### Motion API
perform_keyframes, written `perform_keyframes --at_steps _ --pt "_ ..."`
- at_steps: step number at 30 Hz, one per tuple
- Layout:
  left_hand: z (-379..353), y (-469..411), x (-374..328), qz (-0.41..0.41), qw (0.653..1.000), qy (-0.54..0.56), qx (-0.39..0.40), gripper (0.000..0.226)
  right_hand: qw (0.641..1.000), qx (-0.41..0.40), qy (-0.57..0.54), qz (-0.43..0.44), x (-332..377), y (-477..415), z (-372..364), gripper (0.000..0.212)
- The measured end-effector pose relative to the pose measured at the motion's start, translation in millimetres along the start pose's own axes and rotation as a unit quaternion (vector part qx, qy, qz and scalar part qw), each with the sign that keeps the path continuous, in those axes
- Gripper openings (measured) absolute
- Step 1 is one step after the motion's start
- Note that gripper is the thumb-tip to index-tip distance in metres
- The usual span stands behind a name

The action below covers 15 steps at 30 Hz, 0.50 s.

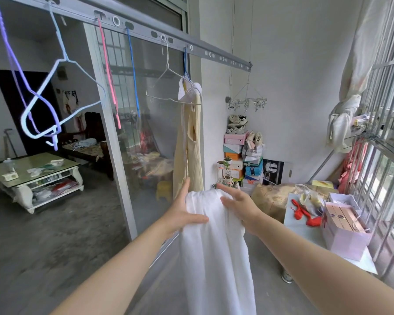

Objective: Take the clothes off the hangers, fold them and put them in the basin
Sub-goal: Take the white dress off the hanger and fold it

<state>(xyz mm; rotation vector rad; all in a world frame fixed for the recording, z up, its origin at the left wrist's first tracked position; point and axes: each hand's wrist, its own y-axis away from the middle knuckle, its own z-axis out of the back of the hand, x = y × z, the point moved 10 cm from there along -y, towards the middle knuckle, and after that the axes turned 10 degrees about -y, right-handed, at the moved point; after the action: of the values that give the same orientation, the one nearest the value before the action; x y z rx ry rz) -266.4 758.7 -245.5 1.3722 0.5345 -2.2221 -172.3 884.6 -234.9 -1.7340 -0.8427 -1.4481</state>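
A white garment (214,242) hangs down in front of me, held up at its top edge between both hands. My left hand (182,212) grips its left side with the thumb laid across the front. My right hand (239,205) grips its right side, fingers spread over the top. Behind them a cream sleeveless garment (189,153) still hangs on a hanger (187,87) from the grey drying rail (146,30). Several bare hangers hang along the rail: a white wire hanger (166,87), a light blue hanger (62,96), a purple hanger (21,83). No basin is in view.
A glass sliding door frame (114,137) stands to the left. A white table (305,226) with bags and boxes sits at the right under the barred window (384,155). Shoe boxes (239,155) are stacked in the far corner. A peg rack (247,103) hangs above them.
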Motion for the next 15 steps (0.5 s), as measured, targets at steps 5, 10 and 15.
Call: perform_keyframes --at_steps 5,10,15 --pt "-12 -2 -15 -0.054 0.982 -0.181 -0.015 0.087 0.993 0.018 -0.072 -0.094 -14 -3 -1 0.047" --pt "3 -12 -20 -0.057 0.951 -0.291 -0.085 0.067 0.985 0.126 -0.007 -0.119 -15 6 -14 0.086" --pt "3 -13 -17 -0.041 0.938 -0.334 -0.078 0.049 0.914 0.065 0.400 0.002 -1 -2 8 0.080"
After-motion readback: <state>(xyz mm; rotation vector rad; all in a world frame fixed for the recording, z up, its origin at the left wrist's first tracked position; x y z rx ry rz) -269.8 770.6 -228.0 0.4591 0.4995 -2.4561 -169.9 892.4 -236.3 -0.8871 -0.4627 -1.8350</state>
